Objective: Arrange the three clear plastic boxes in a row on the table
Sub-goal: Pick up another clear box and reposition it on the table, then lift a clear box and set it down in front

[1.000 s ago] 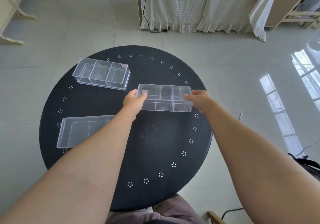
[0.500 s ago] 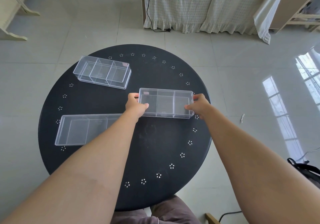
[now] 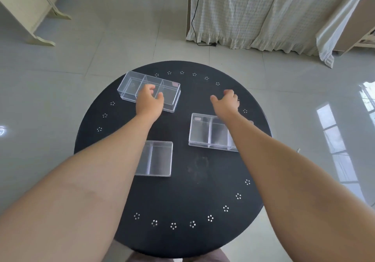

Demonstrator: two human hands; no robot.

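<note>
Three clear plastic divided boxes lie on a round black table [image 3: 182, 197]. The far box [image 3: 132, 83] sits at the back left, slightly skewed. My left hand [image 3: 149, 101] hovers over its near middle with fingers curled and apart, holding nothing. The right box [image 3: 207, 133] rests flat at mid-right, partly under my right forearm. My right hand [image 3: 226, 101] is open beyond it, above bare table. The near-left box [image 3: 157, 158] lies by my left forearm, which hides its left part.
The table top has a ring of small flower-shaped holes near its rim. Around it is a pale tiled floor, with a curtained bed [image 3: 263, 12] and a black cable [image 3: 195, 18] behind, and pale wooden furniture [image 3: 30, 12] at the far left.
Both hands let go of the right box, which now rests on the table. They moved forward; the left hand now reaches over the far box.
</note>
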